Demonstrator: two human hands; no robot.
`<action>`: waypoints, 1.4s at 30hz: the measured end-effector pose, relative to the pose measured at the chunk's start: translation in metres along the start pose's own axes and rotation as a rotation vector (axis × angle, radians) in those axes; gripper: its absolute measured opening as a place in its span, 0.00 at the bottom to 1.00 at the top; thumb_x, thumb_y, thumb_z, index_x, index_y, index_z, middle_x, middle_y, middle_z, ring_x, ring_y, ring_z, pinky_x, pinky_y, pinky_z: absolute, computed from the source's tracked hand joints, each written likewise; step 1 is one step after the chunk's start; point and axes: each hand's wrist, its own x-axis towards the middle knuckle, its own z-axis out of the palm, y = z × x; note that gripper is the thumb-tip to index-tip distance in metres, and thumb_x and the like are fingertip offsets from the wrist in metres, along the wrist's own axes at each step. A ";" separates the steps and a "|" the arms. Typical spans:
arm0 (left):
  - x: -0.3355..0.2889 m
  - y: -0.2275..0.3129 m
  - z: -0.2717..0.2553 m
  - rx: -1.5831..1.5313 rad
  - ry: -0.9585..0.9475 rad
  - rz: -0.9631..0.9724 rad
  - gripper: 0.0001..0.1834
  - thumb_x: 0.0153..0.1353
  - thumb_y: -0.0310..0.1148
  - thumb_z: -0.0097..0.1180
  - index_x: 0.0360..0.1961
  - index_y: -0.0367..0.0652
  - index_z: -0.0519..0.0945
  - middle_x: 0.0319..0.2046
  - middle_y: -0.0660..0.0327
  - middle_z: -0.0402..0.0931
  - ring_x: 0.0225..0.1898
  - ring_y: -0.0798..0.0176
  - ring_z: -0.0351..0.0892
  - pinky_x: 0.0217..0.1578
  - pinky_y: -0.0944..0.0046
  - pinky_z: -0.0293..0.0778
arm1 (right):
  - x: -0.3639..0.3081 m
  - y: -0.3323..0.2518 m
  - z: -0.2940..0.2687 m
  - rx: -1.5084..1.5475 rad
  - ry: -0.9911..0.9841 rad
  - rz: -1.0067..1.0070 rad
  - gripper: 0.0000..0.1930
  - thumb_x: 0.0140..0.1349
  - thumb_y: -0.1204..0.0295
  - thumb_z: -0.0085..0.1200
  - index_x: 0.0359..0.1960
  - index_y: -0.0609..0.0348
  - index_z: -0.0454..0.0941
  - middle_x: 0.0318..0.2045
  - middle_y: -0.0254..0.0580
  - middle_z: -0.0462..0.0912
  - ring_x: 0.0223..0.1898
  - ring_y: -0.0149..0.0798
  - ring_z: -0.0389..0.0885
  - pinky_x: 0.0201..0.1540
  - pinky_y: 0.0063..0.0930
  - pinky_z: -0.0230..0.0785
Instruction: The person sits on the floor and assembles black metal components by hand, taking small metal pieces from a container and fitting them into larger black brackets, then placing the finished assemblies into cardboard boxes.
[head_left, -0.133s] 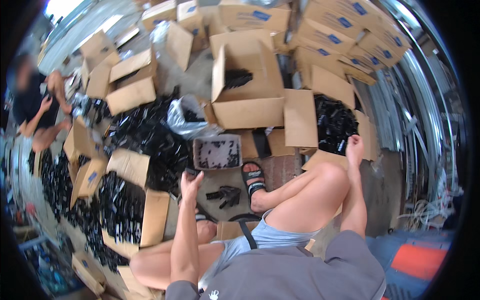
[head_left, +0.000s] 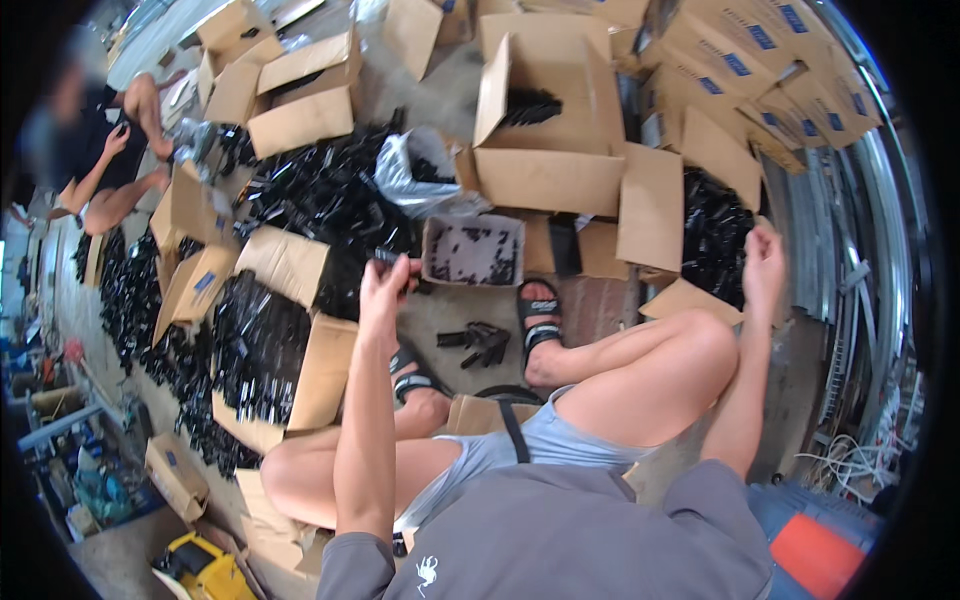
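Note:
My left hand (head_left: 385, 285) is stretched forward with its fingers pinched on a small black plastic part (head_left: 386, 257). It is just left of a small open box (head_left: 472, 280) that holds several black pieces. My right hand (head_left: 765, 258) reaches out to the right, fingers curled, at the edge of a heap of black parts (head_left: 712, 235) beside a cardboard flap (head_left: 690, 298). Whether it holds anything is hidden. A few loose black parts (head_left: 480, 343) lie on the floor between my sandalled feet.
A large open carton (head_left: 550, 150) stands behind the small box, with a clear plastic bag (head_left: 412, 170) to its left. More cartons and black parts spread to the left (head_left: 255, 345). Another person (head_left: 105, 165) sits at the far left. Stacked boxes (head_left: 760, 70) fill the back right.
My left hand has reached a little farther forward, up beside the small box. The view has shifted slightly.

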 end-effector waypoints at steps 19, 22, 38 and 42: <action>-0.125 0.191 -0.104 0.232 0.043 0.081 0.25 0.70 0.37 0.61 0.64 0.37 0.72 0.48 0.52 0.84 0.49 0.62 0.85 0.52 0.64 0.78 | -0.422 -0.173 0.267 -0.497 -1.311 -0.036 0.15 0.63 0.74 0.53 0.51 0.64 0.78 0.44 0.58 0.86 0.48 0.56 0.87 0.50 0.47 0.81; -0.119 0.189 -0.112 0.258 -0.021 0.088 0.25 0.71 0.36 0.59 0.65 0.37 0.71 0.48 0.55 0.84 0.49 0.65 0.85 0.51 0.66 0.79 | -0.428 -0.158 0.272 -0.519 -1.282 -0.170 0.13 0.64 0.74 0.52 0.48 0.64 0.82 0.44 0.58 0.87 0.46 0.55 0.88 0.48 0.46 0.83; -0.106 0.167 -0.124 0.291 -0.182 0.020 0.25 0.60 0.23 0.67 0.58 0.32 0.75 0.47 0.54 0.84 0.49 0.64 0.83 0.53 0.63 0.78 | -0.322 -0.283 0.235 0.510 -1.191 0.320 0.15 0.64 0.74 0.61 0.48 0.68 0.74 0.43 0.50 0.83 0.41 0.40 0.85 0.47 0.33 0.82; -0.100 0.155 -0.114 0.556 -0.192 0.117 0.19 0.55 0.27 0.70 0.48 0.31 0.82 0.45 0.50 0.86 0.48 0.59 0.87 0.50 0.61 0.80 | -0.305 -0.357 0.208 1.127 -1.245 0.523 0.21 0.68 0.76 0.61 0.59 0.71 0.72 0.47 0.44 0.82 0.48 0.33 0.82 0.52 0.30 0.81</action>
